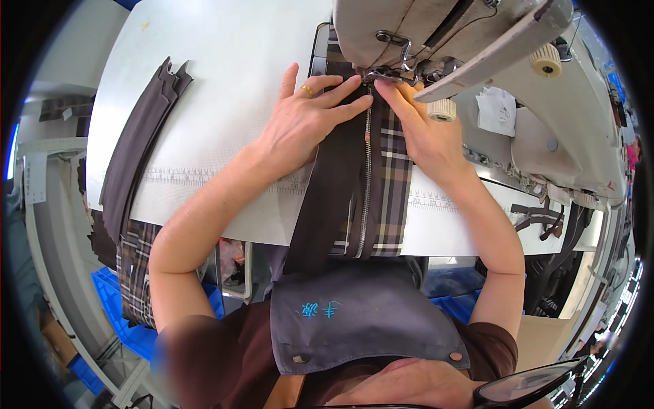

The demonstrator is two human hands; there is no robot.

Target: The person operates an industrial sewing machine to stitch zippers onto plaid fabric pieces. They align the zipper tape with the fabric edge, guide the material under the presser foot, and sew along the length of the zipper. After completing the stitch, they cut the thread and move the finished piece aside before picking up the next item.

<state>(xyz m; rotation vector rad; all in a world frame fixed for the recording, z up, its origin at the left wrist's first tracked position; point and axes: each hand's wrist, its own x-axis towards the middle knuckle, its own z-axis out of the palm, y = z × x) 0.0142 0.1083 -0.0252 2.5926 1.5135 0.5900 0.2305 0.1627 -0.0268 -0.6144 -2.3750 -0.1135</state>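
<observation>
A dark brown fabric strip [334,184] lies along a metal zipper [367,157] and brown plaid fabric [392,184], all running under the head of a sewing machine [409,37]. Near the presser foot [385,75], my left hand [300,126] rests on the dark strip, its fingers stretched and spread and their tips beside the zipper's far end. My right hand [426,129] lies flat on the plaid side, with a finger reaching the presser foot from the right. Part of that hand is hidden by the machine. The near ends of the layers hang at the table edge.
On the white table [225,82], a stack of dark fabric strips [146,136] lies at the left, above hanging plaid pieces [139,266]. Loose zippers [541,218] sit at the right. Blue bins [126,320] stand below the table. A measuring scale [184,175] crosses the tabletop.
</observation>
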